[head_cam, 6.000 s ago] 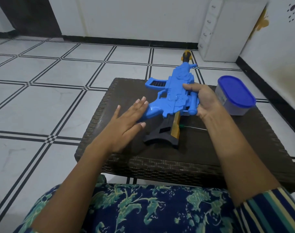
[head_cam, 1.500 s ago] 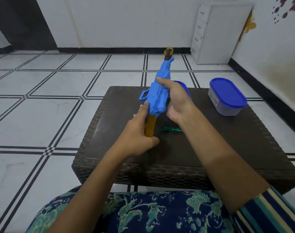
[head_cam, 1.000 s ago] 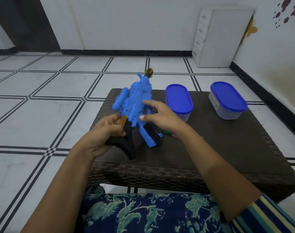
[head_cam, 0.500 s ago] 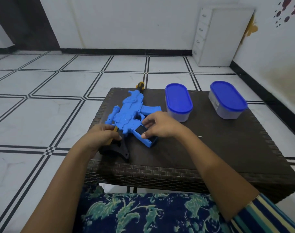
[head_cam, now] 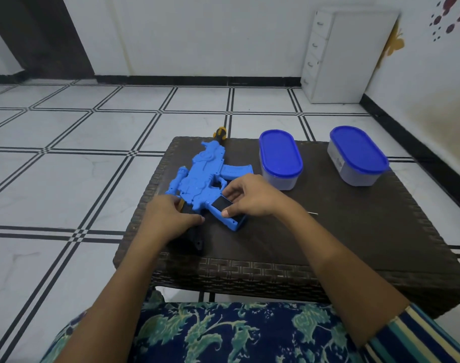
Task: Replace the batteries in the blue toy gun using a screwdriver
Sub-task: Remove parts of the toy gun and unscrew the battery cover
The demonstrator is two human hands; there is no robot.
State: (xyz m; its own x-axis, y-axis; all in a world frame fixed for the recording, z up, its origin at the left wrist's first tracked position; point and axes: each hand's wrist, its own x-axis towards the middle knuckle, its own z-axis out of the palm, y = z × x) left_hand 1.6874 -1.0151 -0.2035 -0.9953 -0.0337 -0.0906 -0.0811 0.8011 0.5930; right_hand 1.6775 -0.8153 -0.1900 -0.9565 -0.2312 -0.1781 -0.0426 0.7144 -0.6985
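Note:
The blue toy gun (head_cam: 204, 176) lies flat on the dark wicker table (head_cam: 341, 231), its orange muzzle at the far edge and its black stock towards me. A black panel (head_cam: 221, 204) shows on the blue grip. My right hand (head_cam: 249, 197) pinches that grip, thumb on the near side and fingers curled over the far side. Over the black stock, my left hand (head_cam: 168, 218) lies with curled fingers gripping it. Only the thin metal tip of the screwdriver (head_cam: 312, 213) shows, right of my right wrist.
Two clear tubs with blue lids stand at the back of the table, one (head_cam: 280, 158) beside the gun, one (head_cam: 358, 155) at the far right. A white drawer unit (head_cam: 336, 58) stands by the far wall. Tiled floor surrounds the table.
The gun has been turned over and laid flat on the table's left side. The black panel on the grip now faces up. My hands have settled on the stock and the grip.

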